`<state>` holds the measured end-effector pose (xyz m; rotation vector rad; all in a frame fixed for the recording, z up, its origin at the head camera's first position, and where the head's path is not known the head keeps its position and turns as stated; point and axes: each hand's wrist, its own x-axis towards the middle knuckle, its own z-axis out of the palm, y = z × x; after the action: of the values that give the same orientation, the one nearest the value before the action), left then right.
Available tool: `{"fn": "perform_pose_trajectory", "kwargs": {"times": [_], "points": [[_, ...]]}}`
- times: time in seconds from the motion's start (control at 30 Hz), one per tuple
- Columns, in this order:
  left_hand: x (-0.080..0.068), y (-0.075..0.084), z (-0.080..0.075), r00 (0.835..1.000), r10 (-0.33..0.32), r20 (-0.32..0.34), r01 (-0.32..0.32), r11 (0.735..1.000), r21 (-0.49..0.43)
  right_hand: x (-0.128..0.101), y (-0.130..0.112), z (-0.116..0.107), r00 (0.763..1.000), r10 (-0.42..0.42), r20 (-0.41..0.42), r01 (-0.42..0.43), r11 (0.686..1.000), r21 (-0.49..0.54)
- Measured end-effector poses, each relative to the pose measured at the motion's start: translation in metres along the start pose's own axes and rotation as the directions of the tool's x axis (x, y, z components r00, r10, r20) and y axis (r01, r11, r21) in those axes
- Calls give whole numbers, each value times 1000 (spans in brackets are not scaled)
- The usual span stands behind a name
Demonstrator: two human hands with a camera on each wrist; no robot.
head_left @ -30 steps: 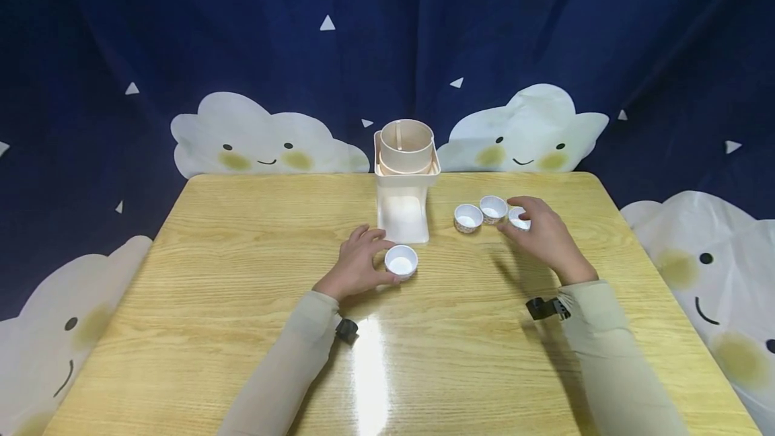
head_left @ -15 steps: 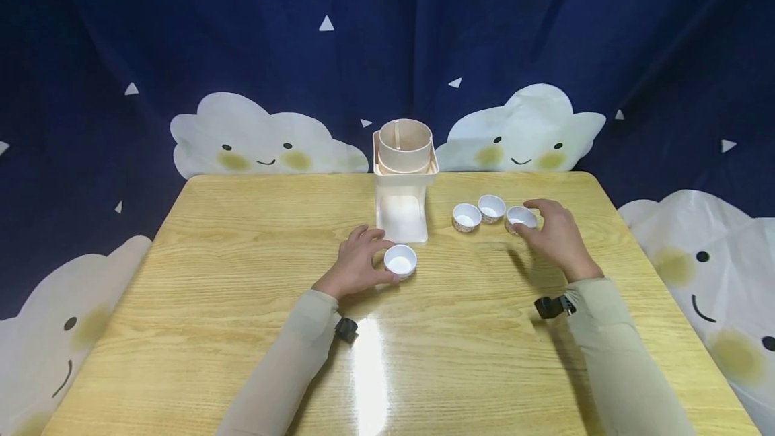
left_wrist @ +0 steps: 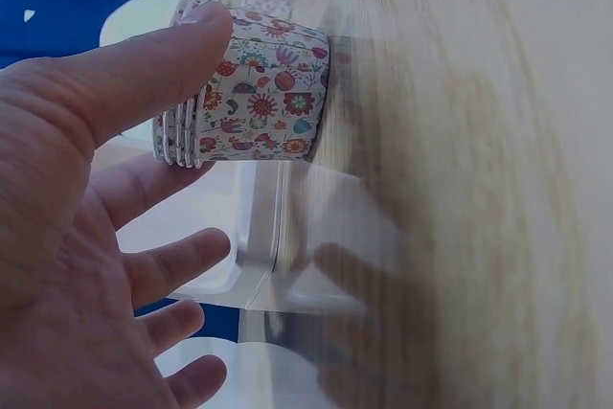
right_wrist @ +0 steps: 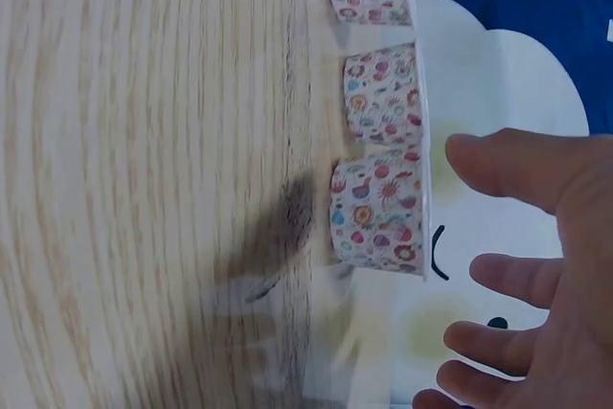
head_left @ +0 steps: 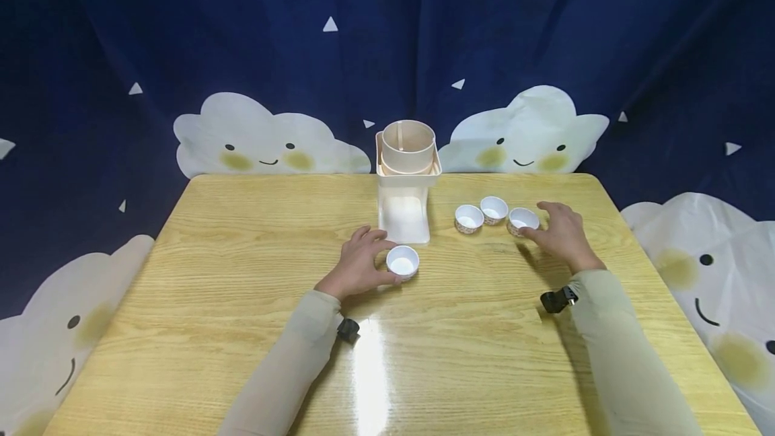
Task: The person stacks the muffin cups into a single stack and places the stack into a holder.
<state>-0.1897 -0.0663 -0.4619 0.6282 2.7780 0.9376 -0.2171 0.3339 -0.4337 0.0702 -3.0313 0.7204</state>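
My left hand (head_left: 384, 261) holds a small white cup (head_left: 402, 262) between thumb and index finger, just in front of a cream dispenser stand (head_left: 406, 184). In the left wrist view the thumb lies on the cup's floral side (left_wrist: 268, 93), and the other fingers (left_wrist: 177, 261) are spread loosely. My right hand (head_left: 535, 222) rests open on the table just right of the rightmost of three small floral cups (head_left: 523, 219). In the right wrist view its fingers (right_wrist: 512, 280) are spread and clear of that cup (right_wrist: 374, 213).
Two more cups (head_left: 469, 217) (head_left: 493, 208) stand in a row left of the rightmost one. The wooden table (head_left: 242, 301) is backed by a dark blue curtain with cloud figures (head_left: 260, 136). Black wrist straps (head_left: 557, 300) sit on both sleeves.
My right hand has slid to the right and let go of the rightmost cup, which now stands uncovered. The left hand and its cup have stayed in place.
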Motion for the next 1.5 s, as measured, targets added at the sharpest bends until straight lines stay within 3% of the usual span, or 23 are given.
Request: {"fn": "perform_pose_trajectory", "kwargs": {"times": [0.2, 0.57, 1.5], "points": [[-2, 0, 0, 1000, 5, -6, -5, 1000, -5, 7, 3, -1, 995, 45, 92, -43, 999, -16], [-1, -2, 2, 1000, 13, 1, -13, 1000, -15, 13, 11, 4, 989, 55, 137, -51, 998, -35], [0, -3, 1, 1000, 9, 13, -9, 1000, -20, 8, 12, 4, 998, 24, 61, -22, 1000, -22]]}}
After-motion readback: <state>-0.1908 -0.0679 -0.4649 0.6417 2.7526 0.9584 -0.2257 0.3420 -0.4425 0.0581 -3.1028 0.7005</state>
